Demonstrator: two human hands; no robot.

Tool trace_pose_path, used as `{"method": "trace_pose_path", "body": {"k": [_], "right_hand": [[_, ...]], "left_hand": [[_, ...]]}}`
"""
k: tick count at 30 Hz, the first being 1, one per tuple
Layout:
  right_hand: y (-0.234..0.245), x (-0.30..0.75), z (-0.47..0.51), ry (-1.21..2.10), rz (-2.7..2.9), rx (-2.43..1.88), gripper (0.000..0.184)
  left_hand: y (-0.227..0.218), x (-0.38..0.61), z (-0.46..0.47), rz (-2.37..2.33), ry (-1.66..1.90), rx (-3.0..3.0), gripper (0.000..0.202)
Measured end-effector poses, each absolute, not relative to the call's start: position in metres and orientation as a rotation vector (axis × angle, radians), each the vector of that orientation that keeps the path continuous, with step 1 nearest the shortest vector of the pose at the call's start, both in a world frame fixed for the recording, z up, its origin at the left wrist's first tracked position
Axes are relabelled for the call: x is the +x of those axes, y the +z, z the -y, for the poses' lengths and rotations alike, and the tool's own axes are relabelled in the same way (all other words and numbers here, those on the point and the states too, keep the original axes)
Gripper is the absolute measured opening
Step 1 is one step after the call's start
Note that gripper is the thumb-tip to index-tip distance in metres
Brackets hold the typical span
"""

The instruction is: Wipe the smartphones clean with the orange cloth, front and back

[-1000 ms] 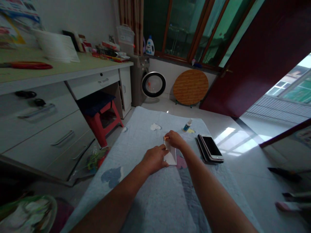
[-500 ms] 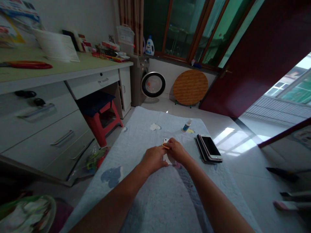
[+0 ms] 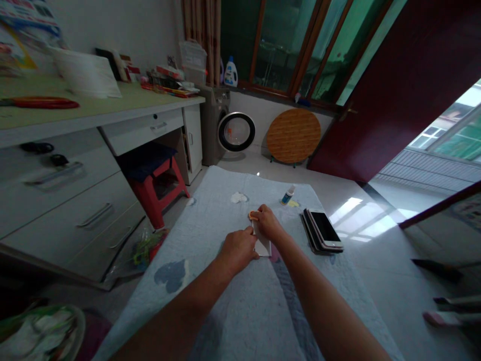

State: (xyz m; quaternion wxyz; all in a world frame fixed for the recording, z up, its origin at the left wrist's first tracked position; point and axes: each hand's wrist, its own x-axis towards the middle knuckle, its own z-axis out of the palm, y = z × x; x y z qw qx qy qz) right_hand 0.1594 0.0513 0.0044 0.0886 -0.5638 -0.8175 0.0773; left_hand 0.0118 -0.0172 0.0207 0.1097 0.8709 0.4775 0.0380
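Observation:
A white smartphone (image 3: 263, 247) lies on the light blue cloth (image 3: 225, 311), partly covered by both hands. My left hand (image 3: 239, 247) grips its left side, with the thumb at the lower edge. At the phone's far end, my right hand (image 3: 267, 223) is closed on a small orange pad (image 3: 254, 215) and presses it there. The pad is mostly hidden by the fingers, so I cannot tell whether it is sponge or cloth. Beyond my right hand stands a small spray bottle (image 3: 287, 195) with a blue label. A stack of phones or tablets (image 3: 322, 231) lies to the right.
Along the left runs a desk (image 3: 150, 113) with drawers, a red stool (image 3: 161, 193) beneath it. A washing machine (image 3: 214, 125) with its round door open stands behind, beside a round wooden tabletop (image 3: 293, 136). A basket (image 3: 41, 333) sits at lower left.
My right hand has moved the orange pad slightly away from me and to the left, to the phone's far end. My left hand has slid a little nearer to me along its side.

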Motion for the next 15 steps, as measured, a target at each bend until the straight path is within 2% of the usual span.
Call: {"method": "trace_pose_path", "body": {"k": [8, 15], "right_hand": [[0.004, 0.158, -0.023, 0.315, 2.576, -1.53, 0.021], [0.01, 0.155, -0.052, 0.269, 2.532, -1.607, 0.022]], "left_hand": [[0.02, 0.012, 0.018, -1.418, 0.204, 2.477, 0.048], [0.024, 0.012, 0.019, -1.426, 0.13, 2.538, 0.03]]}}
